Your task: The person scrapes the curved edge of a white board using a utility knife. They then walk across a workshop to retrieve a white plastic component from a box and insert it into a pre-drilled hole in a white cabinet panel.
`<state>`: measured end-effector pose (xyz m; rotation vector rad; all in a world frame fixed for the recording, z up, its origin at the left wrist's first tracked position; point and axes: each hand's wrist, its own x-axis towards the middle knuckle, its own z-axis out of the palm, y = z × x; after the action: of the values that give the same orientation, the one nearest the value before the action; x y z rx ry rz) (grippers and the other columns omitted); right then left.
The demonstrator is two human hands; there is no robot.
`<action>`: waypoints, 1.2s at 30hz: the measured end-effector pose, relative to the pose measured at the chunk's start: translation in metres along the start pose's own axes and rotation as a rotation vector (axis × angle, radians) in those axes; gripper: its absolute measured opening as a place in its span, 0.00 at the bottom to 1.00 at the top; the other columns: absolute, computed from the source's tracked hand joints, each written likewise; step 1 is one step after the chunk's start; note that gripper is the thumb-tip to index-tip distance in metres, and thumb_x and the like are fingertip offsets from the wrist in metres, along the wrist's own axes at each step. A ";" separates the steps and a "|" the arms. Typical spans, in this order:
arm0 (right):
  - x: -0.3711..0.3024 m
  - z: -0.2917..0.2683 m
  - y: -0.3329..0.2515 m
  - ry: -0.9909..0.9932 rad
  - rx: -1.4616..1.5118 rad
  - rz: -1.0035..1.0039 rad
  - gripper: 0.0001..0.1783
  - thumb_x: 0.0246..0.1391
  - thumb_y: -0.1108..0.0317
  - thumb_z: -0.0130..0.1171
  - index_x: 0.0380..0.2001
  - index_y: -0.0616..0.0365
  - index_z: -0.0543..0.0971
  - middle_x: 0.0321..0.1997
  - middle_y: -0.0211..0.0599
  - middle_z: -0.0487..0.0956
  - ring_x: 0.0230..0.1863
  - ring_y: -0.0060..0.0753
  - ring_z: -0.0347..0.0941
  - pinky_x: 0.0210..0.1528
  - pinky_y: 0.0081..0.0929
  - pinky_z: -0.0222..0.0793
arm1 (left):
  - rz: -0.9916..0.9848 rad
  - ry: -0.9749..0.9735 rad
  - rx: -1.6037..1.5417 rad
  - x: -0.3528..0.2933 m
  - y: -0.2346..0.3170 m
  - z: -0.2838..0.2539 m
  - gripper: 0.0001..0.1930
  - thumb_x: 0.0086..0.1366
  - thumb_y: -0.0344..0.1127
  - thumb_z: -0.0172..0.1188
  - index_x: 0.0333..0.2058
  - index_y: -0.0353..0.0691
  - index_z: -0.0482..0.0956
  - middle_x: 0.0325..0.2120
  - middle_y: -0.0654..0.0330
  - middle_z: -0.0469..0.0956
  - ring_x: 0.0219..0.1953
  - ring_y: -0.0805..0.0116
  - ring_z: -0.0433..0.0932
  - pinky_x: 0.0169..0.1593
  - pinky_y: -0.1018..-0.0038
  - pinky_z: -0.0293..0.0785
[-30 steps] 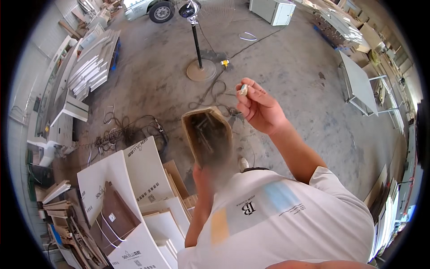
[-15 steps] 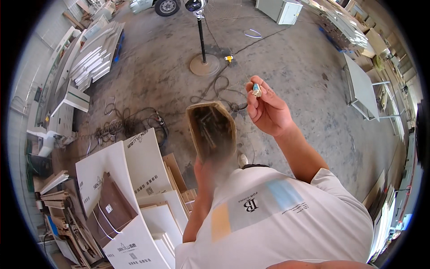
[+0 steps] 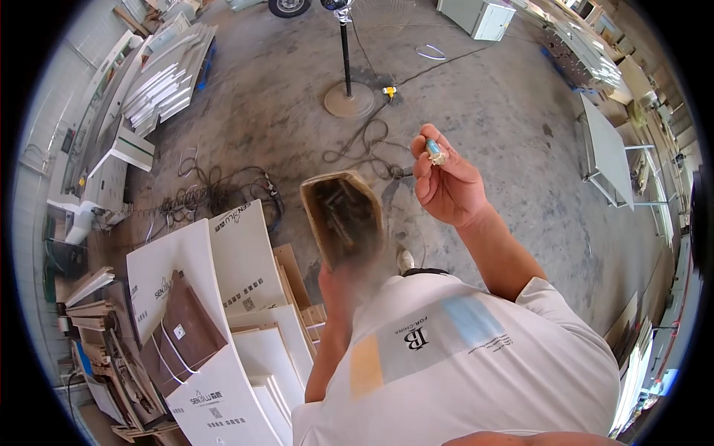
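Note:
My left hand (image 3: 336,290) is closed round the near end of a worn brown open box (image 3: 314,223), partly hazed by a blur in the view. Inside the box lie several long thin dark pieces (image 3: 341,215), too dim to name. Out to the right, my raised right hand (image 3: 457,195) pinches a small cylindrical piece (image 3: 435,152), blue with a ragged cream-coloured end, between thumb and fingers. A gap separates it from the box.
White boards (image 3: 175,260) lean at the lower left with a brown bag (image 3: 186,338) against them. Cables (image 3: 216,189) lie tangled on the floor, near a black pole stand (image 3: 348,102). At the right stands a grey table (image 3: 606,149).
The box has shifted slightly left in view. The small blue piece has turned a little in my right fingers and moved slightly right. Both grips stay the same.

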<state>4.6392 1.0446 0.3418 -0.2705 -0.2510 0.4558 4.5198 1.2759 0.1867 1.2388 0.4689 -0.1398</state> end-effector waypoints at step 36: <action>-0.006 -0.036 0.022 0.229 -0.334 0.073 0.15 0.66 0.70 0.57 0.55 0.52 0.77 0.52 0.30 0.79 0.51 0.30 0.75 0.54 0.32 0.70 | -0.196 1.266 -0.726 0.127 -0.179 -0.329 0.24 0.72 0.47 0.51 0.49 0.26 0.74 0.31 0.44 0.83 0.31 0.51 0.85 0.33 0.68 0.86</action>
<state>4.6359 1.0539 0.3004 -0.6559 -0.0922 0.4495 4.4827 1.5416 -0.1033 0.4185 1.5680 0.6504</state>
